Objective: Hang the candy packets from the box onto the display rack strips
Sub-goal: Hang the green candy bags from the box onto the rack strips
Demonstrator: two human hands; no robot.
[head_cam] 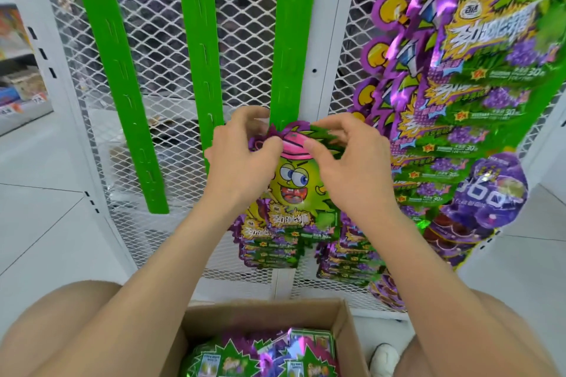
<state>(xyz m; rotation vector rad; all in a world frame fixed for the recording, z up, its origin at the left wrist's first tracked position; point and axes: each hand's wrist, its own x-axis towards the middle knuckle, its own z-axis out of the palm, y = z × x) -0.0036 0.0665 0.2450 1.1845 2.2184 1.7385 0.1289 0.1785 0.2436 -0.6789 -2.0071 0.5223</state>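
candy packet (294, 184) top pinched, half-hidden by hands (242, 162) (347, 165); box (266, 308) cropped.

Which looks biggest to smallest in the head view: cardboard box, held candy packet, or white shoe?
1. cardboard box, nearer the camera and cut off.
2. held candy packet.
3. white shoe, partly hidden.

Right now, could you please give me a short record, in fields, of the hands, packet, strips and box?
Left hand: pinches top of green-and-purple foil candy packet with cartoon face
Right hand: pinches same packet's top
Packet position: against lower end of right green plastic strip
Below it: stacked hung packets
Other green strips: two, leftward, bare where visible
Brown cardboard box: open, holds more packets
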